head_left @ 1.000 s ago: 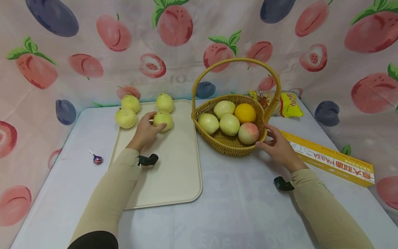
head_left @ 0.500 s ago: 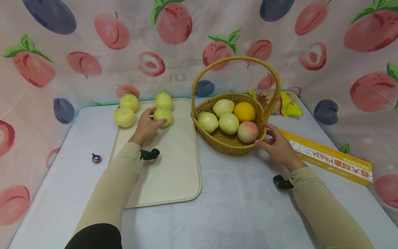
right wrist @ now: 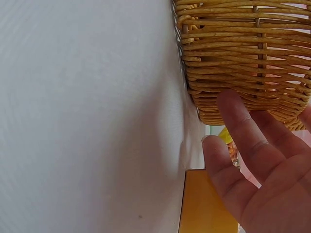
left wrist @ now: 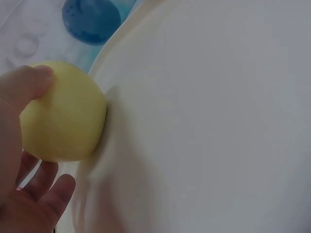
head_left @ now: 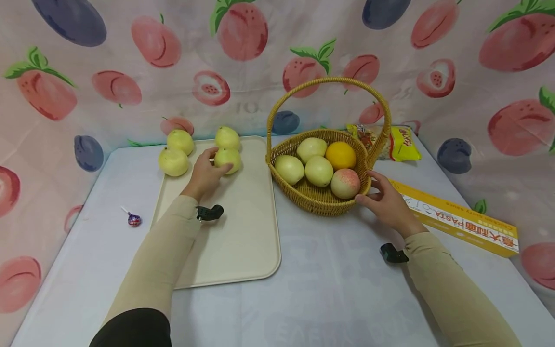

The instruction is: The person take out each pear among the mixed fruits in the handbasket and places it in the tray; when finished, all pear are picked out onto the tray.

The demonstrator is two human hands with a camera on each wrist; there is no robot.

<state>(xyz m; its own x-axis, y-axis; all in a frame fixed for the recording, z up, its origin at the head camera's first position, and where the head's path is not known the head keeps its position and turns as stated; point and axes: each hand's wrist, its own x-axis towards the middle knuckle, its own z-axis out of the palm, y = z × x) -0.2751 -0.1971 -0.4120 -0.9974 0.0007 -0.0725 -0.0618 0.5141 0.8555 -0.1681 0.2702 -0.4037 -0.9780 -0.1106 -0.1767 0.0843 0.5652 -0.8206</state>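
Left hand (head_left: 202, 177) grasps yellow-green fruit (head_left: 228, 161) between thumb and fingers, left of basket (head_left: 323, 206); fruit's round, long axis unclear. Right hand (head_left: 387, 202) touches basket's right side, fingers fairly straight. Basket handle (head_left: 328, 81) arches upright, left to right. Forearms (head_left: 151, 260) slant inward. Yellow box (head_left: 459, 219) right of basket.
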